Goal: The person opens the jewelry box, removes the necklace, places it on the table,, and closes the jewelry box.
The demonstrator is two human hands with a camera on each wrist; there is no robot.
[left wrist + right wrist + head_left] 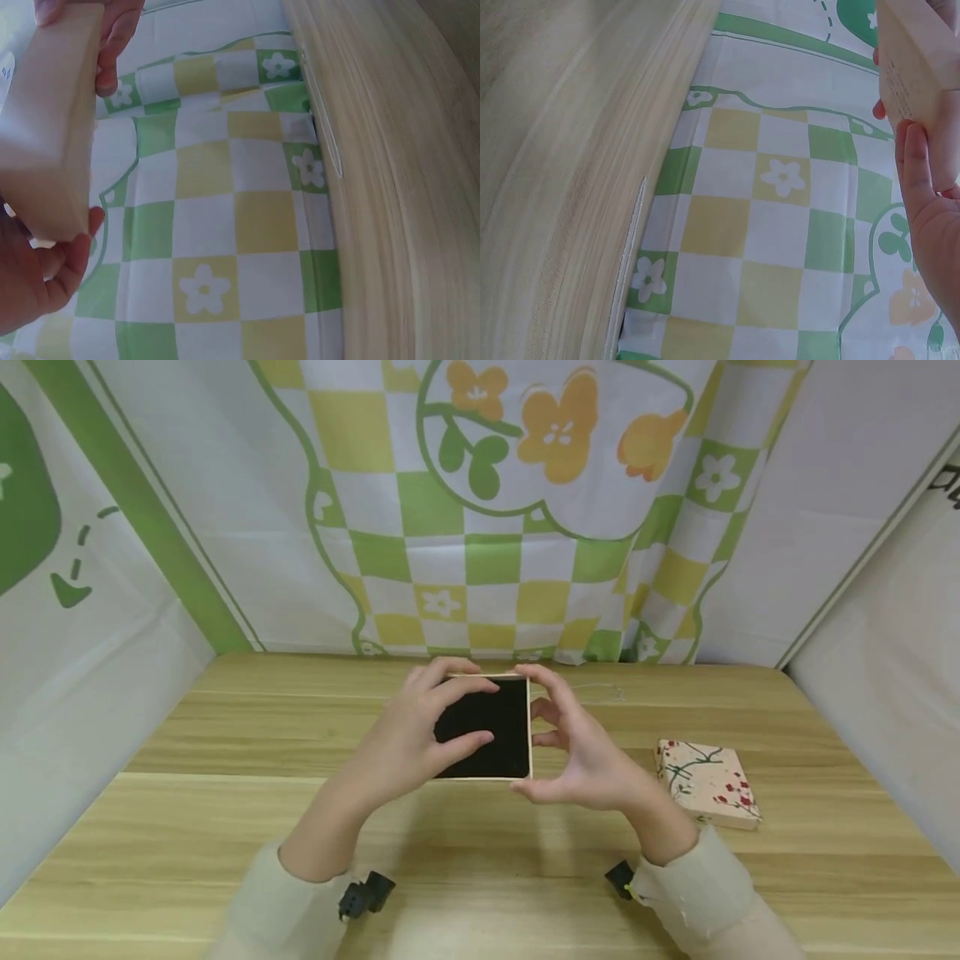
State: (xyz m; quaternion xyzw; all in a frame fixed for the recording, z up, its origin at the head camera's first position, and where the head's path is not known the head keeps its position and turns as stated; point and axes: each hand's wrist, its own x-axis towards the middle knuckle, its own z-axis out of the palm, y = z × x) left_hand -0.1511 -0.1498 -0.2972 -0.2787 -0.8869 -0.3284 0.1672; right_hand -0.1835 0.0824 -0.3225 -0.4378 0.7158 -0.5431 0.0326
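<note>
Both hands hold a small open box (517, 727) above the table, its black inside facing up. My left hand (401, 735) grips the box at its left side, with the thumb and a finger reaching over the black inside and other fingers at the far rim. My right hand (588, 752) grips the right side, thumb at the near corner and a fingertip at the far corner. The pale outside of the box (56, 105) shows in the left wrist view. Small print marks the box's underside (907, 86) in the right wrist view.
A cream lid-like square (708, 783) with red blossoms and dark branches lies on the wooden table (225, 827), right of the right forearm. A thin silvery chain (600, 687) lies near the back edge. Behind hangs a green, yellow and white checked cloth (491, 560).
</note>
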